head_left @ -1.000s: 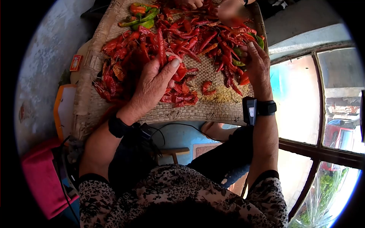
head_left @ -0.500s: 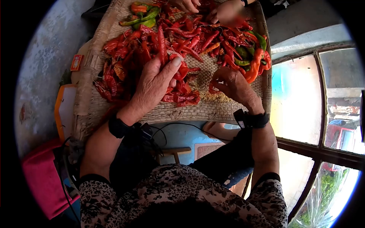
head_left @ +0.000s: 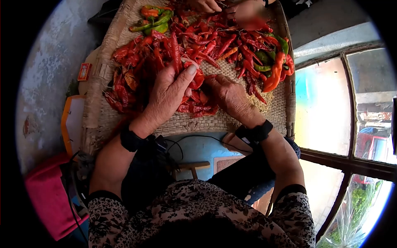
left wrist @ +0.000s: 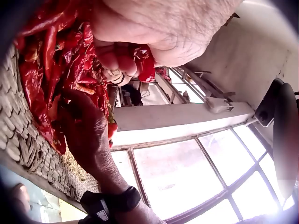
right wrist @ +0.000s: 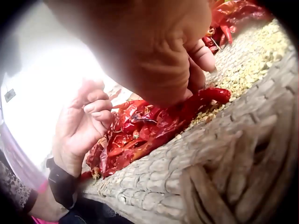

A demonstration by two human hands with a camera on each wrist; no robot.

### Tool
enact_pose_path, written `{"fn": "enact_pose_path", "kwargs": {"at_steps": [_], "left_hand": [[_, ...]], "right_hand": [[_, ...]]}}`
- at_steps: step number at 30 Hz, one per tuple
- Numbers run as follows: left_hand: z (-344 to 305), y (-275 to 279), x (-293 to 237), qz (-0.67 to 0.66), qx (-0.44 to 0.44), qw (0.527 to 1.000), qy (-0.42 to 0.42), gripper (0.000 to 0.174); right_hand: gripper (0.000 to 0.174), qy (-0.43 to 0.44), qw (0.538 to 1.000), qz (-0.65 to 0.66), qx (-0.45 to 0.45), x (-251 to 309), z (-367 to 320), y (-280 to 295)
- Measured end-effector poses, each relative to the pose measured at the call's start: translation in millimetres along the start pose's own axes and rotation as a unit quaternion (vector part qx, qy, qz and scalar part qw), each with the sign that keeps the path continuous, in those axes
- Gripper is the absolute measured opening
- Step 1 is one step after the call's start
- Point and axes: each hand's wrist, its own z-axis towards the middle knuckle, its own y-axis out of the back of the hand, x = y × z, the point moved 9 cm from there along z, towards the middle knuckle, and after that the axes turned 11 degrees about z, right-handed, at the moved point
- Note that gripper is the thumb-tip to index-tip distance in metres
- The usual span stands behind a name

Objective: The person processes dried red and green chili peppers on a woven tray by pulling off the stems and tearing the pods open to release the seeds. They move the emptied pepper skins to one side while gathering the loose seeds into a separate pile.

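Note:
My left hand (head_left: 167,89) grips red chili peppers over the near part of a woven tray (head_left: 281,111). One long red chili pepper (head_left: 175,51) stands up by its fingers, and a wrinkled chili pepper (left wrist: 144,63) shows between fingers and palm in the left wrist view. Close beside it, my right hand (head_left: 231,95) reaches down with curled fingers to the near pile of dried chili peppers (right wrist: 140,133). A red chili pepper (right wrist: 217,95) pokes out from under those fingers in the right wrist view. In the head view the right fingertips are partly hidden.
Yellow seeds (head_left: 264,101) lie near the tray's front right. Green peppers (head_left: 161,20) sit at the far left, an orange pepper (head_left: 273,74) at the right edge. Another person's hand (head_left: 206,5) works at the far side. A window (head_left: 322,107) stands to the right.
My right hand has come from the right edge of the tray, over the seeds, to the pile beside my left hand. The left hand keeps its hold. The other person's hands have shifted slightly.

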Motion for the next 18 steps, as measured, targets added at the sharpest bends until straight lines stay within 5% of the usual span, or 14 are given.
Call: {"fn": "enact_pose_path", "kwargs": {"at_steps": [6, 10, 12, 14, 15, 16, 18], "left_hand": [[0.5, 3.8, 2.1, -0.018, -0.016, 1.0, 0.009, 0.03], [-3.6, -0.5, -3.6, -0.001, 0.006, 1.0, 0.003, 0.028], [-3.3, -1.2, -1.9, 0.006, 0.014, 1.0, 0.005, 0.028], [-0.5, 0.6, 1.1, -0.011, 0.006, 1.0, -0.003, 0.028], [-0.8, 1.0, 1.9, -0.011, 0.005, 1.0, -0.003, 0.028], [-0.7, 1.0, 3.4, -0.003, 0.009, 1.0, 0.003, 0.028], [-1.0, -0.6, 4.9, 0.006, 0.014, 1.0, 0.011, 0.028]], "right_hand": [[0.022, -0.027, 0.999, 0.028, 0.004, -8.9, 7.7, 15.1], [0.014, -0.125, 0.969, 0.2, 0.067, -26.8, 3.8, 31.7], [0.018, -0.276, 0.881, 0.381, -0.046, -65.0, -6.2, 56.2], [0.027, -0.196, 0.766, 0.545, -0.28, -94.1, -12.7, 97.0], [0.038, -0.214, 0.751, 0.519, -0.349, -101.7, -22.6, 107.4], [0.038, -0.213, 0.751, 0.519, -0.349, -95.8, -25.1, 104.3], [0.036, -0.226, 0.88, 0.368, -0.196, -70.9, -18.5, 85.4]]}}
